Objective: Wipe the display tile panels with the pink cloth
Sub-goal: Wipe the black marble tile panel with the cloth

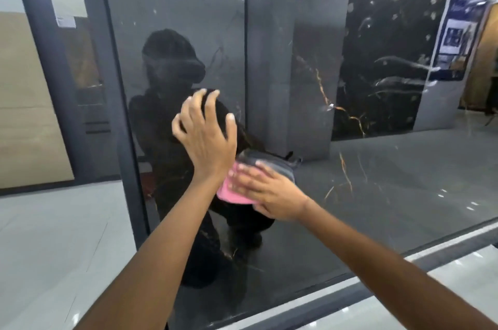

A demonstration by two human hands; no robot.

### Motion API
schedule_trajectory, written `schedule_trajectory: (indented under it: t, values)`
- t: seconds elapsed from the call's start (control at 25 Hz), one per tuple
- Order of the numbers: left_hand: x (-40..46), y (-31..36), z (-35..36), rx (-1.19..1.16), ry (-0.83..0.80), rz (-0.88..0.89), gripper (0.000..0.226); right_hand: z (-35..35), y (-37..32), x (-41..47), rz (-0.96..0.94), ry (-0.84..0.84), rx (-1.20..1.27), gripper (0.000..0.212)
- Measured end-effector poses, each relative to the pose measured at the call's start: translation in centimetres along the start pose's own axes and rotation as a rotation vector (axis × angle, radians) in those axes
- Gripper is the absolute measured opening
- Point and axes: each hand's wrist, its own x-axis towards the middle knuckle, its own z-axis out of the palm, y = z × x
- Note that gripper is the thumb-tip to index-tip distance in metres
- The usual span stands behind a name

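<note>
I have the right hand pressed flat, fingers straight, on the pink cloth against the dark glossy tile panel, low down and nearer its left edge. The left hand is spread wide, fingertips braced on the panel just above the cloth. Wiping looks mid-way (my guess): pale streaks and specks mark the upper right, and the beige panel is left.

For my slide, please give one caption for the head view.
Right hand presses pink cloth on glossy dark tile panel; left hand braces above.
</note>
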Motion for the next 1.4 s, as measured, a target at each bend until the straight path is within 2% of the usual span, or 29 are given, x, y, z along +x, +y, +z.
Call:
schedule_trajectory:
  t: [0.04, 0.08, 0.2, 0.28, 0.32, 0.36, 0.4, 0.48, 0.52, 0.56, 0.6, 0.64, 0.72, 0.8, 0.84, 0.88, 0.92, 1.0, 1.04, 1.08, 1.12, 1.2, 1.24, 1.28, 1.32, 1.36, 1.4]
  values:
    - [1.9, 1.7, 0.6, -0.015, -0.017, 0.048, 0.046, 0.1, 1.3, -1.1, -0.056, -0.015, -0.058, 0.065]
    - [3.5, 3.0, 1.3, 0.001, -0.044, 0.09, 0.05, 0.0, 3.4, -2.4, 0.018, 0.032, -0.094, 0.067]
    - [4.9, 4.4, 4.2, 0.236, -0.109, 0.15, 0.063, -1.5, 12.3, -6.9, 0.521, 0.268, -0.162, 0.081]
    - [4.7, 3.5, 5.0, 0.326, -0.088, 0.154, 0.066, -3.5, 17.0, -8.5, 0.946, 0.431, -0.029, 0.074]
    - [4.6, 3.3, 5.3, 0.334, -0.067, 0.156, 0.066, -3.7, 18.0, -8.2, 1.082, 0.496, 0.085, 0.07]
    - [4.5, 3.3, 5.6, 0.342, -0.054, 0.156, 0.066, -3.5, 17.9, -7.5, 1.067, 0.495, 0.153, 0.068]
    - [4.5, 3.2, 5.8, 0.347, -0.044, 0.155, 0.065, -2.8, 16.7, -6.8, 0.882, 0.434, 0.169, 0.067]
    - [4.6, 3.1, 6.0, 0.363, -0.031, 0.149, 0.065, -0.6, 13.0, -6.8, 0.137, 0.185, 0.046, 0.069]
    - [4.6, 3.2, 6.0, 0.368, -0.029, 0.141, 0.065, -0.4, 12.9, -7.3, -0.136, 0.078, -0.054, 0.072]
    - [4.6, 3.4, 6.0, 0.372, -0.027, 0.137, 0.066, -0.8, 14.5, -7.6, -0.243, 0.043, -0.124, 0.078]
    - [4.6, 3.5, 5.9, 0.374, -0.028, 0.139, 0.066, -1.5, 17.2, -7.4, -0.204, 0.105, -0.165, 0.082]
    - [4.5, 3.4, 5.9, 0.378, -0.029, 0.137, 0.065, -2.7, 20.0, -6.7, -0.059, 0.195, -0.179, 0.083]
    - [4.5, 3.7, 5.9, 0.394, -0.025, 0.128, 0.064, -5.9, 25.9, -4.6, 0.375, 0.373, -0.131, 0.077]
    - [4.6, 3.9, 5.9, 0.404, -0.026, 0.118, 0.063, -8.3, 27.0, -1.6, 0.821, 0.502, 0.022, 0.072]
    - [4.5, 3.9, 5.9, 0.406, -0.028, 0.112, 0.063, -7.8, 25.4, -0.5, 0.901, 0.525, 0.065, 0.074]
    - [4.5, 3.9, 5.9, 0.411, -0.027, 0.109, 0.063, -6.4, 23.1, -0.2, 0.799, 0.511, 0.046, 0.078]
    - [4.4, 3.9, 5.9, 0.419, -0.022, 0.107, 0.063, -4.5, 20.1, -0.7, 0.517, 0.434, 0.0, 0.082]
    - [4.4, 3.9, 6.0, 0.414, -0.019, 0.1, 0.061, -3.4, 16.6, -2.6, -0.165, 0.158, -0.127, 0.079]
    - [4.5, 3.9, 6.0, 0.409, -0.023, 0.099, 0.06, -3.8, 17.9, -2.9, -0.342, 0.112, -0.189, 0.074]
    - [4.6, 4.0, 6.0, 0.41, -0.027, 0.101, 0.059, -4.6, 20.4, -2.2, -0.369, 0.169, -0.248, 0.07]
    - [4.7, 4.0, 5.9, 0.413, -0.03, 0.102, 0.059, -5.8, 23.1, -0.8, -0.225, 0.268, -0.272, 0.068]
    - [4.6, 4.1, 5.8, 0.417, -0.035, 0.1, 0.059, -9.1, 28.7, 2.4, 0.36, 0.471, -0.19, 0.07]
    - [4.5, 4.0, 5.8, 0.42, -0.033, 0.098, 0.059, -10.5, 30.0, 3.6, 0.619, 0.514, -0.093, 0.071]
    - [4.4, 3.9, 5.8, 0.424, -0.032, 0.1, 0.059, -10.7, 29.7, 4.3, 0.752, 0.537, -0.02, 0.072]
    - [4.3, 3.8, 5.9, 0.425, -0.031, 0.103, 0.059, -9.4, 28.2, 4.2, 0.731, 0.554, -0.025, 0.074]
    - [4.4, 3.6, 6.0, 0.423, -0.029, 0.108, 0.059, -7.5, 25.7, 3.7, 0.551, 0.509, -0.045, 0.077]
    - [4.6, 3.5, 6.0, 0.42, -0.024, 0.112, 0.058, -5.8, 22.3, 2.6, 0.243, 0.406, -0.066, 0.08]
